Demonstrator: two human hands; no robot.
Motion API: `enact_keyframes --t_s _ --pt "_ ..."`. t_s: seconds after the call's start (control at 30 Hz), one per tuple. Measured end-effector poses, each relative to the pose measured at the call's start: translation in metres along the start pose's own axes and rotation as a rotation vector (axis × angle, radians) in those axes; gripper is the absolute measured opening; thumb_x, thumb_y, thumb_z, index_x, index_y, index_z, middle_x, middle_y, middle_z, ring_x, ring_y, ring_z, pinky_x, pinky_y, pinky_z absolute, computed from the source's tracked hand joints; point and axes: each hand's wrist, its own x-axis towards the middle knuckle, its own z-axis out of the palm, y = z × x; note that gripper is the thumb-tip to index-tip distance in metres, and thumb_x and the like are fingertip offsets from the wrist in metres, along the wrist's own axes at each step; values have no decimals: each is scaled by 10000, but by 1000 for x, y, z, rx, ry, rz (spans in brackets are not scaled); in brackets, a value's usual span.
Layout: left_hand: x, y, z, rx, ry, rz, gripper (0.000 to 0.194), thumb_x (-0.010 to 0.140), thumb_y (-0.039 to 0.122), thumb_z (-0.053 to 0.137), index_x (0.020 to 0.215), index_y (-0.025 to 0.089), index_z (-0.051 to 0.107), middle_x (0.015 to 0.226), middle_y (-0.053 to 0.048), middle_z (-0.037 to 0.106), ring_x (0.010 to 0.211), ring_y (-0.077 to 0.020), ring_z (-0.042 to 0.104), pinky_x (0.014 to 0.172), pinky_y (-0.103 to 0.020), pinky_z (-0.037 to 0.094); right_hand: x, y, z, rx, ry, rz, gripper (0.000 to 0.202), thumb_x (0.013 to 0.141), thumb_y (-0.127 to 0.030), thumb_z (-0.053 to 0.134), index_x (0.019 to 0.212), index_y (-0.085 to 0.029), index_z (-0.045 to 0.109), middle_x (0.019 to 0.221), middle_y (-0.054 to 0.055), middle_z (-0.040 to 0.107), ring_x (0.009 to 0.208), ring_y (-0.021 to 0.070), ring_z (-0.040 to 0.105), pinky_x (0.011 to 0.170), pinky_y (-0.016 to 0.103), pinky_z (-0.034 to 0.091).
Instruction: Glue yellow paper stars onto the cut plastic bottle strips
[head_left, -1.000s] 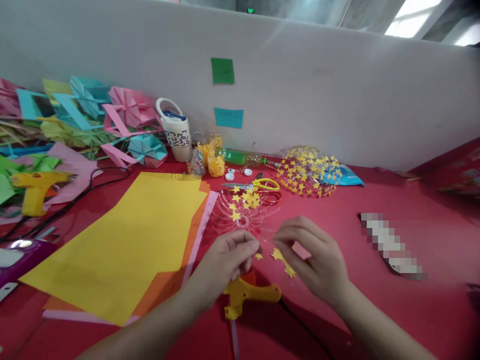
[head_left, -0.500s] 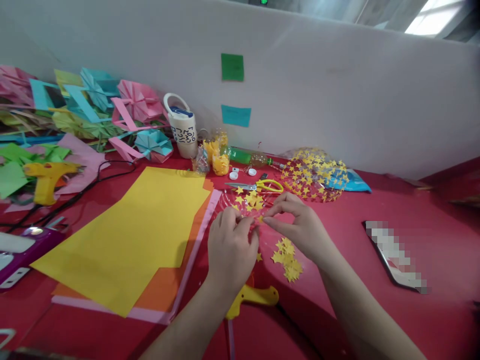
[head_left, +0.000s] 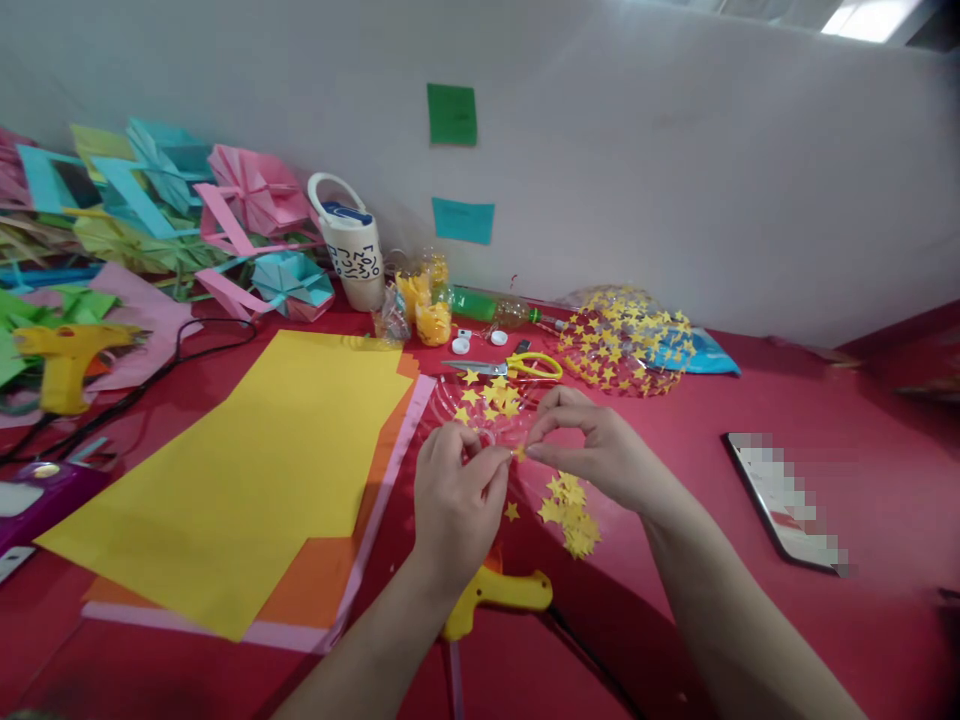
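Note:
My right hand (head_left: 592, 445) pinches a small yellow paper star (head_left: 520, 453) between thumb and forefinger. Close against the star's left side are the closed fingertips of my left hand (head_left: 459, 500); what they grip is too small to make out. Just beyond both hands lies a clear plastic piece with yellow stars (head_left: 495, 397) on it, partly covered by my fingers. A pile of loose yellow stars (head_left: 571, 515) rests below my right hand, and a single star (head_left: 512, 511) lies to its left. Under my left wrist is a yellow glue gun (head_left: 510, 592).
Yellow-handled scissors (head_left: 534, 366), white caps (head_left: 499, 338) and a green-and-clear bottle (head_left: 480, 303) lie behind. A star-covered clear ball (head_left: 626, 340) stands back right, a phone (head_left: 780, 505) right. Paper sheets (head_left: 247, 480), a second glue gun (head_left: 67, 360) and a tumbler (head_left: 351, 250) are left.
My hands have come closer together, with the left fingertips now beside the star that my right hand holds. The camera view has shifted slightly.

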Motion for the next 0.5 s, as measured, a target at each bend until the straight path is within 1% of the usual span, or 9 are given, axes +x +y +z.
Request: enact_keyframes --t_s 0.07,0.13,0.33,0.5 --pt "0 0 0 -23 15 7 123 785 111 598 825 192 682 739 -13 438 708 -146 438 603 -281 390 -1 0 -4 18 -60 -8 65 779 -267 676 730 -227 658 856 -3 527 869 161 528 798 320 421" --pt "0 0 0 -34 27 20 124 777 102 603 807 196 679 728 -9 437 701 -144 438 601 -282 389 -1 0 -5 25 -94 -9 61 781 -273 675 742 -229 660 845 -5 525 855 156 527 784 312 425" --pt "0 2 0 -37 40 29 115 779 90 590 743 179 654 709 -7 430 691 -141 429 617 -291 390 1 0 3 -46 -34 -10 110 797 -298 659 718 -221 658 853 7 526 942 186 515 836 348 412" --pt "-2 2 1 -52 38 41 107 769 71 597 750 163 648 724 -13 441 706 -143 440 623 -294 393 1 -1 6 -81 -20 -13 81 790 -226 659 711 -214 644 837 1 540 872 170 517 804 345 416"
